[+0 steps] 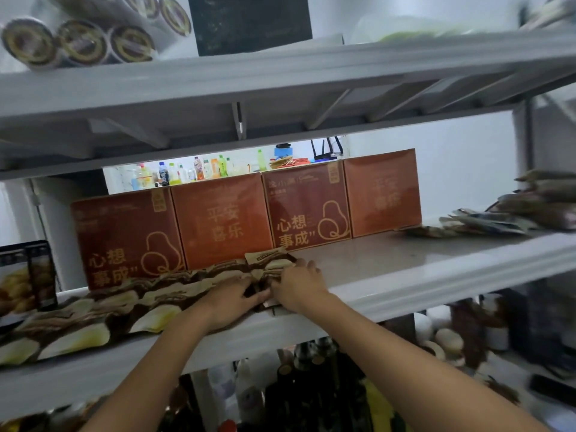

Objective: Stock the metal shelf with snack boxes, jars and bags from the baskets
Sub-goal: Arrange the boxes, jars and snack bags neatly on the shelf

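Scene: a grey metal shelf [420, 283]; two hands work at the front edge of its middle level.
Left hand [229, 302]: fingers curled round the near edge of the end bag [269, 260].
Right hand [300, 285]: thumb and fingers pinch the same bag from the other side.
Where the bag is: at the right end of a row of bags [124, 307], touching the red boxes [218, 226] behind.
Doing it well: overlap it like its neighbours, keep it behind the shelf lip, and leave the boxes undisturbed.
Writing: the boxes read "心想事成" and "平安喜乐"; the bags' print is too blurred to read.
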